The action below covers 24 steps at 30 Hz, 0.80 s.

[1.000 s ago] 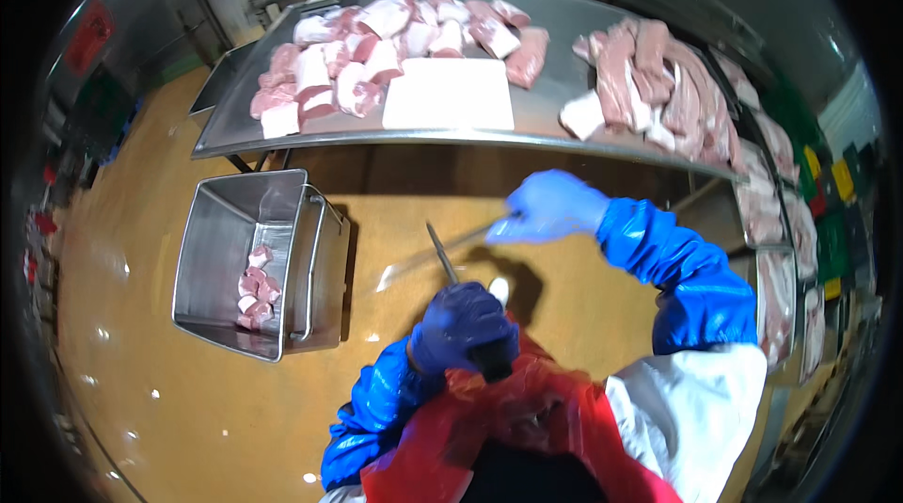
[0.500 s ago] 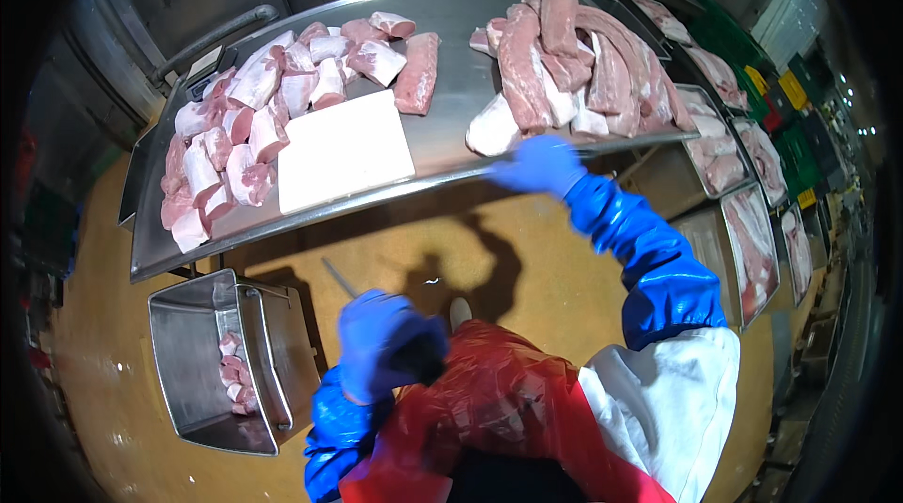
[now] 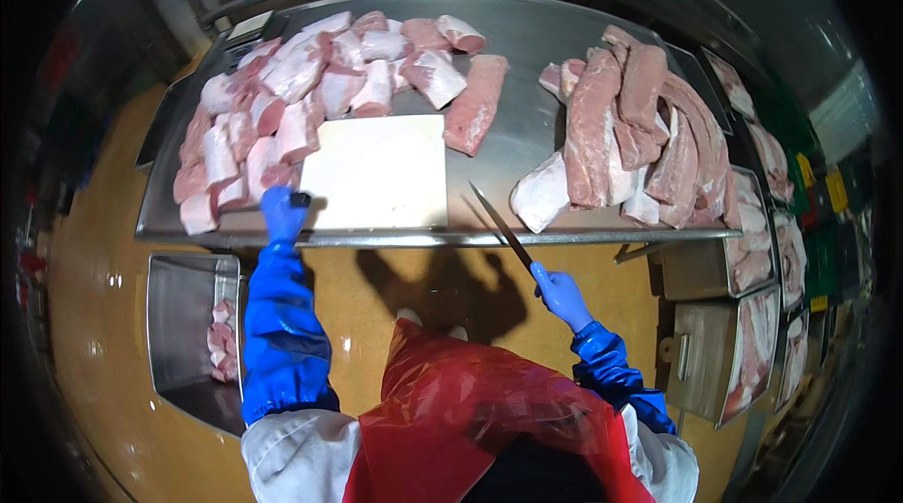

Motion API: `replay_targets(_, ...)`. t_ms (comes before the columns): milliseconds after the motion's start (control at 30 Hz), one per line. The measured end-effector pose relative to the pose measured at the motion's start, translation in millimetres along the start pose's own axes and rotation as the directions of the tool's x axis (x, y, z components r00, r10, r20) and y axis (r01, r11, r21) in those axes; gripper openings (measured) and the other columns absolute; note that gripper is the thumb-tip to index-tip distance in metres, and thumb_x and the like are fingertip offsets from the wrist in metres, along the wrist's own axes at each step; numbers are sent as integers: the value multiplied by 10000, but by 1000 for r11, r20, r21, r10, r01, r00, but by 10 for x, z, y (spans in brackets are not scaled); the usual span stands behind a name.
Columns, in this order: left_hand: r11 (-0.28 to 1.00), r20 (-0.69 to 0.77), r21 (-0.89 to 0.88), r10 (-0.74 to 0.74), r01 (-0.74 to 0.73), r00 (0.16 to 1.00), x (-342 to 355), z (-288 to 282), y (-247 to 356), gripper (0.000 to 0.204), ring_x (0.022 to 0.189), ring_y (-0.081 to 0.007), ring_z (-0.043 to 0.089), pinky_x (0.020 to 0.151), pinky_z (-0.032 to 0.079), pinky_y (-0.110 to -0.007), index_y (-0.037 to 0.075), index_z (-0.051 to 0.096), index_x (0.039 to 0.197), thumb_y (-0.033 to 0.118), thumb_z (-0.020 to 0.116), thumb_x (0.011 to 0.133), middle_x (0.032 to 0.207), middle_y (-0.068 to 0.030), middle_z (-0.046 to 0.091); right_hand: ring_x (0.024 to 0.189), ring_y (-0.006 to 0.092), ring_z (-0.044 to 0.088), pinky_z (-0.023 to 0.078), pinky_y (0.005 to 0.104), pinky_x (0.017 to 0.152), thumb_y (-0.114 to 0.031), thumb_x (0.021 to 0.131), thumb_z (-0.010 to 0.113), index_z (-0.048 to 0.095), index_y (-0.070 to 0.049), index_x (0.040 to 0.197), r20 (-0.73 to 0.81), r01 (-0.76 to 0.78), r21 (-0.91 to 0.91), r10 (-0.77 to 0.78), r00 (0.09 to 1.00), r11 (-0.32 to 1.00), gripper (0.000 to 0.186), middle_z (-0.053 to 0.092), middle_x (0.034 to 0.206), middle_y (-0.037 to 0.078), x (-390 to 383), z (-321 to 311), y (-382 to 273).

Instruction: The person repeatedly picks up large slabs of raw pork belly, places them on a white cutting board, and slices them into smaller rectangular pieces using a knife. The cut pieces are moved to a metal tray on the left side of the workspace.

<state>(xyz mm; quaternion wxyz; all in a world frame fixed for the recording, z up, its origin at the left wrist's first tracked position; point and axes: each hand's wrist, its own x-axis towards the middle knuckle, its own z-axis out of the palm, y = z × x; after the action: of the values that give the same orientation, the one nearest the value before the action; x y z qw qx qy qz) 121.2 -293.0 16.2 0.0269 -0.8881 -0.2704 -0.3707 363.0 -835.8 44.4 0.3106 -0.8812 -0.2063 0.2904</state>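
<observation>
My right hand (image 3: 560, 296), in a blue glove, is closed round the handle of a long thin knife (image 3: 503, 228). Its blade points up and away, the tip over the front edge of the steel table. My left hand (image 3: 281, 214), also gloved, is closed at the table's front edge, with a small dark object (image 3: 300, 199) showing at its fingers; its kind is unclear. Beside that hand lie cut pork pieces (image 3: 299, 131) and a white cutting board (image 3: 376, 174). A longer strip of meat (image 3: 477, 103) rests by the board's far right corner.
Long pork loins (image 3: 593, 127) are piled on the right of the steel table (image 3: 527, 117). A steel bin (image 3: 183, 334) with small meat pieces stands below left. Several meat-filled steel containers (image 3: 701, 348) stand at the right, near green crates (image 3: 818, 249).
My left hand has gone from before the apron up to the table edge. My right hand has drawn back from the loins. The knife is now in my right hand; a thin blade showed at my left.
</observation>
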Motion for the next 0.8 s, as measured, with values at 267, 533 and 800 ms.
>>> replay_targets(267,701,302,485,-696,523,651,-723,188,-890,244,1480,-323,204,1106,135,-695,219,656,1094,236,576,864,1543,-61,382,465,215,554,479,370,533,-729,912,439,616,9,589,22,-192,-42,193,981,981,825,558,526,110,254,-325,-131)
replay_targets(533,791,515,-101,-477,604,712,139,380,-823,349,1012,-301,669,886,520,-387,12,643,1179,87,611,840,1094,-173,698,511,116,535,438,273,466,-468,997,528,658,-62,839,346,-237,553,39,937,799,455,595,676,37,1811,239,-1323)
replay_targets(800,883,632,206,-449,422,631,416,1290,43,708,758,-438,652,713,534,-499,-94,640,841,604,725,761,792,-274,659,737,306,662,490,440,700,-468,891,634,683,-33,946,-56,165,237,-156,986,957,441,678,812,192,2484,823,-1611)
